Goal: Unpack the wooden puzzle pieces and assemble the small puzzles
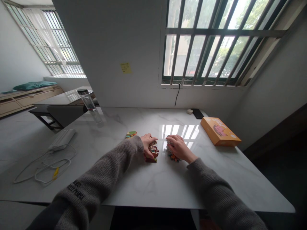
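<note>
On the marble-patterned table, my left hand lies over the left side of a colourful jigsaw puzzle section with knobbly edges. Its thumb and fingers grip the section, which is flat on the table. A short gap to the right, my right hand is curled over a second puzzle section; the hand hides much of it. Beyond my left wrist lies a third, partly covered green and orange puzzle section.
An orange box stands at the right, near a black phone and a small white round object. At the left are a glass bottle, a white power strip and its looped cable.
</note>
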Available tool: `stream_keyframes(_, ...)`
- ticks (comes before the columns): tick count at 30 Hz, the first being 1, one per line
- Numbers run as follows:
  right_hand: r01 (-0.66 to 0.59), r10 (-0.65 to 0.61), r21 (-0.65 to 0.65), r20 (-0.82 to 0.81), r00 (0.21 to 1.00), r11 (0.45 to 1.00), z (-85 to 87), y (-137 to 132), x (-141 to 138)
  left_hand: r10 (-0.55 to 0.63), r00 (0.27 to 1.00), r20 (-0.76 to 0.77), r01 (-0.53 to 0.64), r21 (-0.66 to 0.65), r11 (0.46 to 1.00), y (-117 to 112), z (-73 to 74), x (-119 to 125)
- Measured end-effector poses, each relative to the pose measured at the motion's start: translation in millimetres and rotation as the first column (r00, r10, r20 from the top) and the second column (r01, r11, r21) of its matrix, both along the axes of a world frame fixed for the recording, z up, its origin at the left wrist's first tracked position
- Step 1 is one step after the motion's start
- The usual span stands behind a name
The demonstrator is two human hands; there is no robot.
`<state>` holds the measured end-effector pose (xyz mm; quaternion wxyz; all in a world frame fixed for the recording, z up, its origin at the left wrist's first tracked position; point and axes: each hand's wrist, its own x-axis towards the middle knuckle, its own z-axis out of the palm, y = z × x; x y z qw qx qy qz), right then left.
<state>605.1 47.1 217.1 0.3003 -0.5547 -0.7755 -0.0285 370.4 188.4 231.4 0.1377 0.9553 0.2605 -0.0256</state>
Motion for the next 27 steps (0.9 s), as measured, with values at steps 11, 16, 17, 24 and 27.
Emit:
stream_keyframes(11, -0.018, 0.016, 0.034, 0.062, 0.998, 0.999, -5.4, -5, -5, -0.029, 1.0, -0.005, 0.029, -0.061, 0.998, 12, -7.2, 7)
stream_keyframes(16, 0.001, -0.014, 0.055, 0.226, 0.974, 0.998, -9.5, -20, -27, -0.054, 0.998, 0.016, 0.055, -0.057, 0.997, 10, -13.8, 20)
stream_keyframes(17, 0.014, -0.029, 0.058, 0.252, 0.967, 0.998, -10.6, -22, -31, -0.063, 0.998, 0.022, 0.064, -0.055, 0.996, 10, -14.2, 24)
stream_keyframes(24, 0.117, -0.125, 0.045, 0.31, 0.943, 0.992, -13.4, -17, -21, -0.107, 0.992, -0.059, 0.104, -0.056, 0.993, 25, -6.3, 55)
stream_keyframes(27, 0.14, -0.142, 0.031, 0.312, 0.939, 0.99, -14.1, -9, -8, -0.098, 0.991, -0.088, 0.094, -0.053, 0.994, 31, -3.1, 63)
